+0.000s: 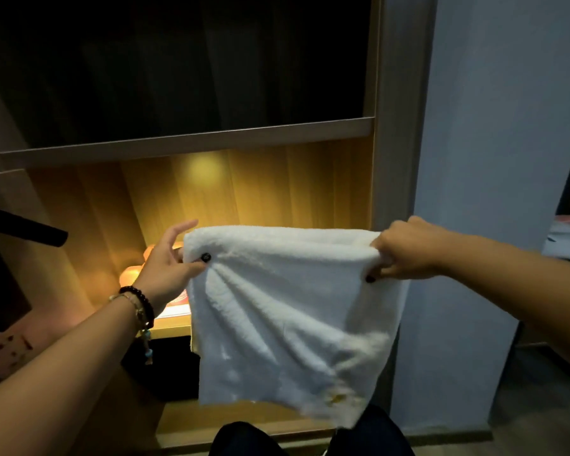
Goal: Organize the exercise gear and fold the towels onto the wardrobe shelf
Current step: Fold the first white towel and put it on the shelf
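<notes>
A white towel [287, 311] hangs doubled in front of the lit wardrobe shelf [175, 327]. My left hand [168, 261] pinches its upper left corner between thumb and fingers, and its index finger sticks out straight. My right hand [405, 251] grips the upper right corner with curled fingers. The top edge is stretched between both hands, and the lower edge hangs loose near my knees. The towel hides most of the shelf behind it.
An orange object [135, 274] and a flat printed item [178, 306] lie on the shelf to the left. A dark compartment [178, 60] sits above. A black bar [23, 227] juts in at the left. A blue wall [491, 159] stands to the right.
</notes>
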Demonstrator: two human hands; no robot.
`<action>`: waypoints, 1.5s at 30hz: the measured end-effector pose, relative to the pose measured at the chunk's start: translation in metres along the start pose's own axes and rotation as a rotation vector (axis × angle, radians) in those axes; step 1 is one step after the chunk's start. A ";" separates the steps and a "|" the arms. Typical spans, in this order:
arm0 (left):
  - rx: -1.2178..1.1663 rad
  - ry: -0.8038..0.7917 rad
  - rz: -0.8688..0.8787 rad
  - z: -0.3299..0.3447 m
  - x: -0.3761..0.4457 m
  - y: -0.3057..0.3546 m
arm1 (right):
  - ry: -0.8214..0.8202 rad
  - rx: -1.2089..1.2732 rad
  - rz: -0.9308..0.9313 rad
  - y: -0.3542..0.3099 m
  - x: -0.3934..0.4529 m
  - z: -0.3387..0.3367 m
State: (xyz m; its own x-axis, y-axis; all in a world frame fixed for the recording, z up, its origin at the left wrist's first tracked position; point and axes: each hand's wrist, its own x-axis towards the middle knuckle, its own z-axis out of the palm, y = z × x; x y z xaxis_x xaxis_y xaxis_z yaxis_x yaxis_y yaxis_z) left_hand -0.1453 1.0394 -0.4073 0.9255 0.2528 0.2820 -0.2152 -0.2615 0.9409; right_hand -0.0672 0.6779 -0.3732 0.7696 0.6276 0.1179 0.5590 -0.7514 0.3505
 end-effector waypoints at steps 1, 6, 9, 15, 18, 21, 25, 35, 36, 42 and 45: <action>-0.007 0.013 0.023 -0.002 -0.001 0.001 | 0.097 0.026 -0.012 0.003 0.000 -0.005; -0.029 0.030 0.151 -0.011 -0.004 0.030 | 0.292 0.448 0.027 0.015 -0.011 -0.041; -0.047 0.004 0.123 -0.014 -0.007 0.057 | 0.229 0.587 0.090 0.019 -0.016 -0.070; -0.063 -0.125 -0.120 -0.038 -0.018 0.072 | 0.100 0.664 0.163 0.022 -0.017 -0.112; -0.042 -0.126 -0.242 -0.035 -0.026 0.039 | -0.014 0.644 0.182 0.008 -0.010 -0.084; 0.017 -0.054 -0.445 -0.012 -0.047 -0.032 | -0.119 0.604 0.176 -0.027 0.001 -0.004; 0.338 -0.219 -0.697 0.022 -0.101 -0.127 | -0.362 0.721 0.206 -0.097 -0.020 0.117; 0.491 -0.218 -0.745 0.054 -0.144 -0.158 | -0.220 0.975 0.275 -0.156 -0.090 0.187; 0.458 -0.177 -0.783 0.056 -0.145 -0.161 | -0.225 0.968 0.297 -0.158 -0.091 0.185; 0.103 0.045 -0.848 0.056 -0.153 -0.176 | -0.089 0.955 0.113 -0.190 -0.103 0.151; -0.021 0.023 -0.880 0.042 -0.167 -0.181 | -0.165 0.888 -0.145 -0.218 -0.102 0.134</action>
State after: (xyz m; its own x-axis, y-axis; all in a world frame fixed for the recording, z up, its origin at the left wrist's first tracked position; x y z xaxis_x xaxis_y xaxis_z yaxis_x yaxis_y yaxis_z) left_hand -0.2480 1.0050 -0.6328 0.7518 0.3732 -0.5437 0.5674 0.0542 0.8217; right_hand -0.2265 0.7504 -0.5865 0.6692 0.7425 -0.0296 0.6332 -0.5907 -0.5001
